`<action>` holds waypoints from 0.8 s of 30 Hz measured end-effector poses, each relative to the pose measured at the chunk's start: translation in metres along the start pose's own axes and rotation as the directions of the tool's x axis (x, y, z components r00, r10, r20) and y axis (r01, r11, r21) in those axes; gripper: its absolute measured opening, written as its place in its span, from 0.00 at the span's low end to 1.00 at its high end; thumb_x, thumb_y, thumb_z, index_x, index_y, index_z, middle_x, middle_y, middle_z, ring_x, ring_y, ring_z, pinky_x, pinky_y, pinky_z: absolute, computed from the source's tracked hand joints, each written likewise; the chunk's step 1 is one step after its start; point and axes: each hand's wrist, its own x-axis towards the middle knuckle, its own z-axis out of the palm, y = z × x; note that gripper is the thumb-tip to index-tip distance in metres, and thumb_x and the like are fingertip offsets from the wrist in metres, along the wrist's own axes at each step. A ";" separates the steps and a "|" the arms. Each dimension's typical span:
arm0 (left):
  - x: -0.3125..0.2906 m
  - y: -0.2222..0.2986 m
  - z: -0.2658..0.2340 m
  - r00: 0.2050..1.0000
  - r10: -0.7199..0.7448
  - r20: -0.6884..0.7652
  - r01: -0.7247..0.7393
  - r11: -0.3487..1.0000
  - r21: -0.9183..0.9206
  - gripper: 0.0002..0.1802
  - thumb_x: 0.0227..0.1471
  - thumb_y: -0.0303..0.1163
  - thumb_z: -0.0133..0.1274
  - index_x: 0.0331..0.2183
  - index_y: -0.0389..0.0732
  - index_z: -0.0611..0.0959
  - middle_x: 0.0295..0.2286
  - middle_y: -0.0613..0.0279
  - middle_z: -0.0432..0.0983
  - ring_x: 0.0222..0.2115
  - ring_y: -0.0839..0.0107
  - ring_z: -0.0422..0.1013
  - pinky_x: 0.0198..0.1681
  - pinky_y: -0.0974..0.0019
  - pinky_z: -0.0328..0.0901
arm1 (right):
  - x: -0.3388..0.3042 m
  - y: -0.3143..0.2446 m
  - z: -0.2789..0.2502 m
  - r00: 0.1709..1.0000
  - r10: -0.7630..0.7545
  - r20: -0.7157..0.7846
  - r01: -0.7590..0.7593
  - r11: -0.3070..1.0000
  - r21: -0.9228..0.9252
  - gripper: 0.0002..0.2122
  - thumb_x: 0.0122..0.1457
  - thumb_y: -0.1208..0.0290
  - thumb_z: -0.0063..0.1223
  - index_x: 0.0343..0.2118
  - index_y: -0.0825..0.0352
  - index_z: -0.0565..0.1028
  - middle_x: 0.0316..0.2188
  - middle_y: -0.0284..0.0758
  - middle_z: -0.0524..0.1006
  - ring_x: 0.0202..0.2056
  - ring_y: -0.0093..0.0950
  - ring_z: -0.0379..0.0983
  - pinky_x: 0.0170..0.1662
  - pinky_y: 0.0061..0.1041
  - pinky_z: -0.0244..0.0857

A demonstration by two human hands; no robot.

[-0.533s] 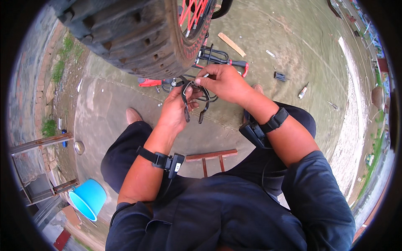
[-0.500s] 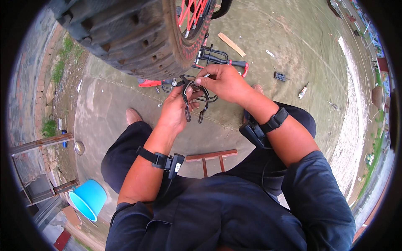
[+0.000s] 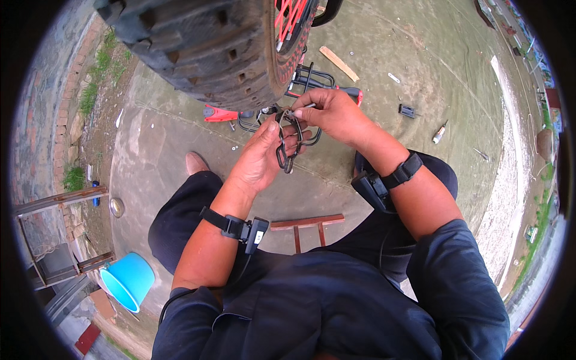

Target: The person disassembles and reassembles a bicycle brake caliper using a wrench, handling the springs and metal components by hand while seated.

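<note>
Just below a knobby bicycle tyre [image 3: 204, 57], I hold a dark, two-armed bicycle caliper brake [image 3: 280, 155]. My left hand [image 3: 257, 157] cradles it, palm up, with the thumb along its side and the fingers behind it. My right hand [image 3: 337, 118] pinches at the brake's upper end, thumb against forefinger. A thin silver rod [image 3: 309, 106], perhaps a bolt, sticks out between those fingers. The pinched fingers hide part of the brake. Behind my hands, bent black metal bars [image 3: 315, 78] and a red part [image 3: 220, 114] lie low near the ground.
A wooden strip [image 3: 339, 63], a small black block [image 3: 407, 111] and a small tube [image 3: 440, 132] lie on the ground to the right. A blue bucket [image 3: 144, 277] stands at lower left, near a rusty metal frame [image 3: 60, 198]. Between my legs is a red-brown stool [image 3: 309, 222].
The brake has turned in my left hand, and its arms now look closer together. My left fingers have straightened out behind it. The whole view has shifted slightly.
</note>
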 end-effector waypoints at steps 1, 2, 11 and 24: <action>0.000 0.001 0.000 1.000 0.001 0.004 -0.001 1.000 0.022 0.35 0.55 0.55 0.51 0.55 0.42 0.66 0.49 0.53 0.70 0.51 0.58 0.68 0.52 0.57 0.63 | 0.000 0.000 0.000 1.000 -0.002 0.003 0.002 1.000 -0.014 0.05 0.55 0.78 0.58 0.35 0.70 0.78 0.30 0.32 0.79 0.32 0.20 0.74 0.35 0.23 0.70; -0.001 0.002 0.000 1.000 0.002 0.009 -0.002 0.999 0.044 0.36 0.56 0.55 0.51 0.56 0.41 0.64 0.50 0.51 0.69 0.53 0.56 0.66 0.53 0.55 0.63 | 0.000 0.000 -0.001 1.000 -0.004 0.004 0.004 1.000 -0.028 0.06 0.55 0.78 0.58 0.35 0.70 0.78 0.31 0.33 0.79 0.33 0.20 0.74 0.36 0.23 0.70; 0.000 0.002 -0.002 1.000 0.024 0.008 -0.024 0.996 0.083 0.37 0.56 0.52 0.52 0.58 0.41 0.61 0.50 0.48 0.69 0.52 0.53 0.68 0.53 0.53 0.65 | -0.001 0.001 -0.003 0.997 0.032 0.065 -0.026 0.995 -0.093 0.10 0.53 0.79 0.59 0.39 0.71 0.77 0.34 0.34 0.79 0.35 0.23 0.76 0.41 0.24 0.70; 0.001 0.001 -0.004 1.000 0.020 -0.010 -0.019 0.994 0.110 0.39 0.54 0.52 0.54 0.58 0.40 0.61 0.50 0.48 0.68 0.53 0.54 0.67 0.53 0.54 0.65 | 0.003 0.007 -0.016 0.998 -0.029 0.064 0.044 0.965 -0.259 0.08 0.52 0.74 0.60 0.35 0.68 0.80 0.29 0.36 0.81 0.32 0.24 0.75 0.38 0.25 0.68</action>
